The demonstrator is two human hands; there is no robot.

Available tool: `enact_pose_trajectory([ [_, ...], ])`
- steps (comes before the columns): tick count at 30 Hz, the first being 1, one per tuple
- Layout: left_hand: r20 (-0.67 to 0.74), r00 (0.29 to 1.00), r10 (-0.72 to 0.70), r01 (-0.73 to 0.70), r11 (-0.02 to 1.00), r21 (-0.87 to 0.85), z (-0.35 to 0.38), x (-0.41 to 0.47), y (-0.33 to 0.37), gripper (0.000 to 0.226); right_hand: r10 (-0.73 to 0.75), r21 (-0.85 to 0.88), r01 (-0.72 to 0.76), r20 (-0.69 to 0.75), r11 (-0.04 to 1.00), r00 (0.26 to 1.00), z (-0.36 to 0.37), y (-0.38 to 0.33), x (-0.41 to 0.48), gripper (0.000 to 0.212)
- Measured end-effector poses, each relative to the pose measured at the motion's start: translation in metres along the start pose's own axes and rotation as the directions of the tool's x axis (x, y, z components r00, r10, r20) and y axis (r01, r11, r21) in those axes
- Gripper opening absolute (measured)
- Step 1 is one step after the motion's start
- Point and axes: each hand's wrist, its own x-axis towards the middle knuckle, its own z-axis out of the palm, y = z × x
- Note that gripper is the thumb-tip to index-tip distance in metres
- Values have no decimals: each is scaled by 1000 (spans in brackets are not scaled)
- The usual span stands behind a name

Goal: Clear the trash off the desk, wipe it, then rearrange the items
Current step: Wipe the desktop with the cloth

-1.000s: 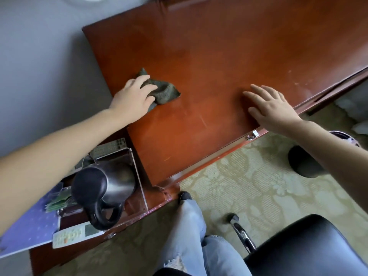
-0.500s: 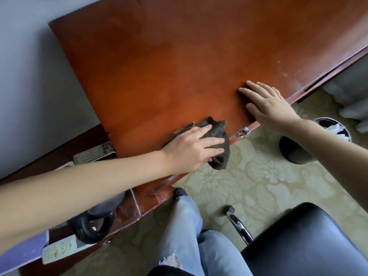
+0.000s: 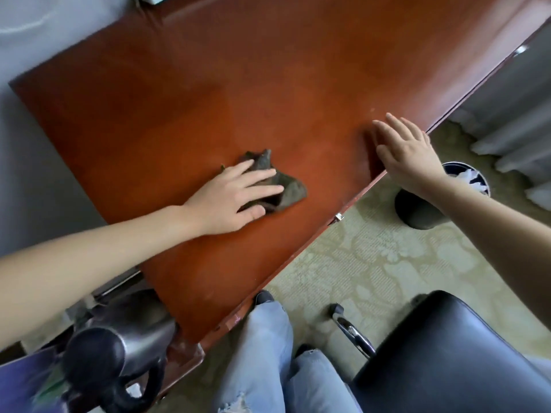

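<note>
A reddish-brown wooden desk [image 3: 268, 84] fills the upper middle of the head view. A crumpled dark grey-green cloth [image 3: 283, 187] lies on it near the middle. My left hand [image 3: 229, 201] presses flat on the cloth with straight fingers spread over it. My right hand [image 3: 408, 153] rests flat on the desk close to its front edge, fingers straight, holding nothing.
A black trash bin [image 3: 423, 207] with white scraps inside stands on the patterned carpet right of the desk. A black chair seat [image 3: 453, 359] is at the lower right. A dark metal kettle [image 3: 119, 350] sits on a lower shelf at the lower left.
My left hand has slid the cloth from the desk's far left to the front edge, then back toward the middle. My right hand stays flat near the edge.
</note>
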Motion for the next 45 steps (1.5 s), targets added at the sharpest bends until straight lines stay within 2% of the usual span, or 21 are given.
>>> enact_pose_trajectory([
  [2, 47, 982, 184, -187, 979, 76, 12, 12, 9, 44, 33, -10, -33, -5, 999, 999, 3, 8, 6, 58],
  [5, 23, 916, 401, -401, 912, 86, 25, 42, 26, 40, 23, -23, -24, -38, 999, 999, 7, 22, 18, 57],
  [8, -6, 838, 546, -543, 835, 91, 44, 72, 53, 37, -23, 57, 29, -105, 998, 994, 9, 32, 25, 54],
  [12, 74, 736, 672, -676, 725, 134, 62, 120, 98, 28, -15, 146, 45, -198, 988, 980, 0, 46, 25, 41],
  [14, 89, 725, 683, -688, 714, 127, 60, 146, 110, 19, 8, 135, 21, -212, 991, 977, -9, 56, 23, 40],
  [15, 63, 737, 673, -675, 731, 97, 57, 158, 112, 21, 29, 133, 1, -221, 991, 975, -13, 63, 23, 39],
  [19, -266, 811, 521, -565, 816, -123, 26, 174, 94, 24, 129, 178, -88, -236, 980, 963, -28, 86, 26, 46],
  [22, -389, 861, 327, -409, 901, -148, 1, 176, 57, 23, 119, 163, -87, -199, 983, 973, -29, 99, 38, 43],
  [24, -371, 901, 226, -291, 948, -128, -7, 183, 36, 25, 67, 121, -46, -179, 992, 982, -28, 104, 50, 44],
  [26, -231, 950, 209, -236, 968, -91, -2, 191, 30, 33, 3, 79, 8, -138, 997, 990, -26, 109, 64, 52],
  [28, -53, 965, 256, -254, 967, 29, 11, 203, 38, 43, -42, 59, 47, -83, 997, 996, -26, 115, 77, 56],
  [31, 30, 953, 301, -301, 938, 172, 21, 228, 55, 47, -123, 45, 125, -47, 991, 991, -27, 127, 88, 53],
  [35, 13, 925, 379, -375, 910, 175, 29, 261, 76, 46, -238, 96, 244, -75, 965, 968, -30, 147, 94, 44],
  [39, 0, 832, 555, -546, 818, 180, 39, 290, 107, 25, -234, 132, 252, -139, 959, 962, -34, 154, 95, 37],
  [42, -64, 764, 642, -640, 767, 57, 33, 306, 126, 24, -193, 195, 205, -77, 959, 978, -46, 152, 95, 32],
  [45, -240, 757, 607, -641, 762, -93, 8, 313, 129, 18, -158, 278, 152, -1, 948, 987, -74, 148, 94, 26],
])
